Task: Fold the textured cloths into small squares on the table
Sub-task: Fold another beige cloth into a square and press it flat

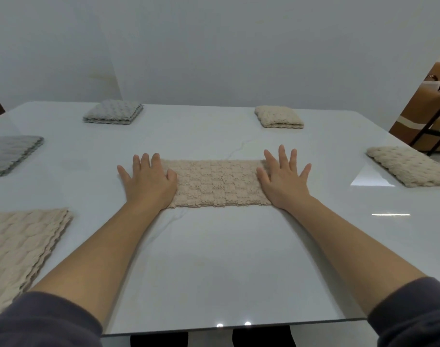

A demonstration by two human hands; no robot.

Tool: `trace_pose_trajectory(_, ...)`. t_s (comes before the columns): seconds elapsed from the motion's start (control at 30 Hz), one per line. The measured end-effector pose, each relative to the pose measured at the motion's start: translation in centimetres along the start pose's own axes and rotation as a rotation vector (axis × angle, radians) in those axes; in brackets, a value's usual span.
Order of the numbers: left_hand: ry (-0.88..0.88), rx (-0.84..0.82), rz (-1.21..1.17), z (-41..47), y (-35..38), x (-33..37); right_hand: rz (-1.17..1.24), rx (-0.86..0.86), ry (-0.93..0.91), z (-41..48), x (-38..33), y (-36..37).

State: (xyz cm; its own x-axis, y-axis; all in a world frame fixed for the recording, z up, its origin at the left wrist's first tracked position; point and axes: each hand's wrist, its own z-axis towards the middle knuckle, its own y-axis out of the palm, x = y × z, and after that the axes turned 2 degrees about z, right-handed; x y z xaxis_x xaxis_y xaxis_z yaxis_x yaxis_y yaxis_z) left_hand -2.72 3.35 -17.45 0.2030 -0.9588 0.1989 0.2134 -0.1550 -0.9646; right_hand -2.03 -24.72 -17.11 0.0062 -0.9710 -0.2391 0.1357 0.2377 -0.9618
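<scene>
A beige cloth, folded to a long strip, lies flat in the middle of the white desk. The left hand rests on its left end and the right hand on its right end, both palm down with fingers spread and gripping nothing. Between the hands the strip is bare.

Well apart from it lie other cloths: a grey square far left, a grey cloth at the left edge, a tan cloth near left, a cream square far right and a cream cloth at the right edge. A chair stands beyond the desk's right corner.
</scene>
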Motion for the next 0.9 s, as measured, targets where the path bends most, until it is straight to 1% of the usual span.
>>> trace_pose_trajectory(0.07,0.0,0.031,-0.028,-0.1,-0.2,0.1,-0.034,0.001,-0.016,0.1,-0.1,0.0)
trace_pose_trajectory(0.13,0.038,0.114,-0.053,-0.4,-0.6,0.2,-0.111,0.002,-0.039,0.1,-0.4,-0.3)
trace_pose_trajectory(0.23,0.134,0.259,-0.118,-0.8,-1.5,0.3,-0.368,0.012,-0.107,0.4,-1.3,-1.1)
trace_pose_trajectory(0.3,0.113,0.253,-0.172,-0.7,-2.3,0.3,-0.485,0.023,-0.167,0.4,-2.6,-1.8)
trace_pose_trajectory(0.37,0.06,0.198,-0.147,-0.6,-2.9,0.3,-0.451,0.012,-0.23,0.4,-4.4,-2.2)
trace_pose_trajectory(0.47,-0.022,0.071,-0.03,-0.4,-4.0,0.8,-0.257,-0.027,-0.295,0.1,-7.0,-1.5)
trace_pose_trajectory(0.57,-0.187,-0.112,-0.026,0.2,-4.6,1.4,-0.128,-0.149,-0.274,-0.3,-7.8,0.3)
trace_pose_trajectory(0.63,-0.253,-0.213,-0.104,0.7,-5.0,1.6,-0.078,-0.208,-0.235,-0.3,-7.6,1.0)
trace_pose_trajectory(0.73,-0.232,-0.332,-0.216,1.3,-5.5,1.8,-0.056,-0.206,-0.23,-0.5,-7.5,1.0)
trace_pose_trajectory(0.9,-0.345,-0.443,-0.589,1.4,-5.8,1.1,-0.049,-0.222,-0.23,-0.7,-7.6,0.7)
